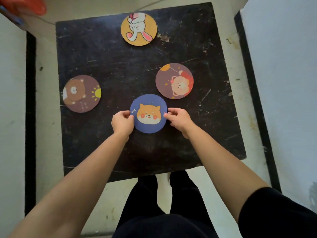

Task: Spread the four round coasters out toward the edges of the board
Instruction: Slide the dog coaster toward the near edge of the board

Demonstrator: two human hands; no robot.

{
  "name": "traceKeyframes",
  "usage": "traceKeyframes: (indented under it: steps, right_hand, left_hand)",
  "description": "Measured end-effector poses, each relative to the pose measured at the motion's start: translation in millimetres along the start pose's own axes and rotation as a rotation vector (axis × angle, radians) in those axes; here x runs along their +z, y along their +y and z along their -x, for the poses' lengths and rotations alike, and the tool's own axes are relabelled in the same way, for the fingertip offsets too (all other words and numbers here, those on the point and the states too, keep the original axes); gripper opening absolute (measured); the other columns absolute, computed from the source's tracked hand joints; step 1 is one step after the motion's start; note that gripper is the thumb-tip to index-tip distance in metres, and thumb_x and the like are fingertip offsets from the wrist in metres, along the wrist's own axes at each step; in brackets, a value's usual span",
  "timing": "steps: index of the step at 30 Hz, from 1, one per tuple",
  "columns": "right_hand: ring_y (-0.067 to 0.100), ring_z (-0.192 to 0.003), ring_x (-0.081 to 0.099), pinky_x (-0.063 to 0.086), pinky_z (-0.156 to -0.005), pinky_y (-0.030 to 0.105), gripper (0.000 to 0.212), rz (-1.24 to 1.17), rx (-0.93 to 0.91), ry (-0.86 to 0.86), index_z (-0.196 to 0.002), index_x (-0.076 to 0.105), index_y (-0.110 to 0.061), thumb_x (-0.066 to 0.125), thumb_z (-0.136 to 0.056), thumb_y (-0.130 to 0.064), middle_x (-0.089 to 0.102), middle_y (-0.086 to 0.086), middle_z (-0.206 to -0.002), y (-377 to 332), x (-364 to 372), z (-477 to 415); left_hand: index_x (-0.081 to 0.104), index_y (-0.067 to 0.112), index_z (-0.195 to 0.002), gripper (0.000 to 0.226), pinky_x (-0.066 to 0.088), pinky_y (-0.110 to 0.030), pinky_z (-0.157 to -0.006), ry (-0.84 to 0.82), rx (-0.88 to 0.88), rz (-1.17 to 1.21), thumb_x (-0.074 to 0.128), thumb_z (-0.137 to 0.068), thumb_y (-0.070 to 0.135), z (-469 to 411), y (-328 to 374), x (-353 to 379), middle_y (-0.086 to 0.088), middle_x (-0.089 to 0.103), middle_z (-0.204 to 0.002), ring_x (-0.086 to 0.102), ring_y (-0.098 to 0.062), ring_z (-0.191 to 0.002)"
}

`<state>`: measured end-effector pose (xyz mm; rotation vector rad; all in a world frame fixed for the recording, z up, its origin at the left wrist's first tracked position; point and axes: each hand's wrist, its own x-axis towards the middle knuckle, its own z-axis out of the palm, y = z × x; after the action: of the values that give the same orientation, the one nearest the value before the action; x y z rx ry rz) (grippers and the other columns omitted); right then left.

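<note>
A black scratched board (109, 66) lies on the floor with four round coasters on it. The blue dog coaster (148, 113) sits near the board's middle, pinched at its left rim by my left hand (122, 122) and at its right rim by my right hand (178, 119). The yellow rabbit coaster (138, 29) lies at the far edge. The brown bear-and-sun coaster (82, 93) rests at the left edge. The brown coaster with a bear and balloon (174, 81) lies right of centre, close to the blue one.
Pale floor (46, 117) surrounds the board, with black strips along white walls at left (30, 109) and right (253, 91). An orange object (25, 5) and a thin cable (46, 21) lie at the far left. My dark-trousered legs (164, 203) stand at the board's near edge.
</note>
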<state>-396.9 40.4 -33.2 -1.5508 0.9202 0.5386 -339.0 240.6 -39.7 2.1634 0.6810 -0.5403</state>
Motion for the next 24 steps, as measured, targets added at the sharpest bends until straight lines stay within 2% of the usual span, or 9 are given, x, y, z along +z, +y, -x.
traceKeyframes:
  steps: [2, 3, 6, 8, 13, 20, 24]
  right_hand:
    - [0.018, -0.105, 0.062, 0.056, -0.079, 0.031, 0.041, 0.048, -0.013, -0.01, -0.134, 0.058, -0.014, 0.067, -0.094, -0.019, 0.065, 0.005, -0.123, 6.7, -2.0, 10.8]
    - [0.018, -0.105, 0.063, 0.055, -0.075, 0.029, 0.037, 0.066, -0.022, -0.011, -0.132, 0.06, -0.015, 0.065, -0.095, -0.019, 0.065, 0.005, -0.123, 11.9, -3.2, 15.9]
    - [0.02, -0.109, 0.062, 0.053, -0.082, 0.032, 0.032, 0.129, -0.057, 0.012, -0.128, 0.062, -0.015, 0.063, -0.096, -0.019, 0.066, 0.004, -0.122, 29.5, -9.1, 31.3]
    - [0.021, -0.108, 0.063, 0.053, -0.084, 0.033, 0.031, 0.152, -0.065, 0.026, -0.127, 0.063, -0.014, 0.063, -0.096, -0.019, 0.067, 0.005, -0.121, 41.6, -11.6, 41.2]
    - [0.021, -0.109, 0.062, 0.052, -0.098, 0.041, 0.031, 0.257, -0.045, 0.015, -0.126, 0.064, -0.014, 0.064, -0.095, -0.02, 0.068, 0.005, -0.121, 69.4, -3.6, 57.3]
    - [0.016, -0.098, 0.06, 0.048, -0.084, 0.03, 0.028, 0.42, -0.05, 0.048, -0.122, 0.066, -0.017, 0.063, -0.096, -0.025, 0.069, 0.003, -0.117, 93.3, -0.3, 58.1]
    - [0.014, -0.093, 0.056, 0.043, -0.078, 0.027, 0.026, 0.474, -0.055, 0.074, -0.122, 0.064, -0.018, 0.062, -0.097, -0.024, 0.067, 0.003, -0.117, 96.5, 2.2, 56.7]
  left_hand:
    - [0.068, 0.013, -0.115, 0.028, 0.054, -0.033, -0.079, -0.032, -0.021, 0.026, 0.067, -0.087, 0.014, 10.7, -9.0, -2.5, -0.004, 0.07, -0.109, 0.062, -0.016, -0.096]
    - [0.069, 0.013, -0.112, 0.026, 0.057, -0.037, -0.081, -0.048, -0.025, 0.045, 0.067, -0.086, 0.014, 16.9, -14.5, -4.2, -0.003, 0.07, -0.106, 0.064, -0.017, -0.096]
    - [0.068, 0.019, -0.092, 0.008, 0.059, -0.042, -0.079, -0.072, -0.035, 0.077, 0.068, -0.083, 0.019, 36.8, -34.8, -9.3, -0.001, 0.07, -0.095, 0.066, -0.018, -0.091]
    - [0.063, 0.023, -0.082, 0.007, 0.059, -0.041, -0.076, -0.083, -0.042, 0.055, 0.07, -0.082, 0.025, 50.8, -47.5, -12.2, 0.0, 0.069, -0.089, 0.066, -0.017, -0.087]
    - [0.063, 0.021, -0.085, 0.011, 0.059, -0.042, -0.075, -0.118, -0.087, -0.003, 0.07, -0.082, 0.028, 77.2, -77.5, -15.9, -0.002, 0.069, -0.088, 0.067, -0.021, -0.086]
    - [0.067, 0.018, -0.09, 0.01, 0.058, -0.045, -0.086, -0.164, -0.147, -0.119, 0.073, -0.083, 0.021, 86.9, -103.5, -11.0, -0.005, 0.071, -0.094, 0.068, -0.023, -0.092]
    - [0.069, 0.017, -0.091, 0.009, 0.058, -0.044, -0.087, -0.159, -0.134, -0.169, 0.074, -0.083, 0.019, 84.8, -105.4, -9.5, -0.005, 0.071, -0.093, 0.068, -0.023, -0.091]
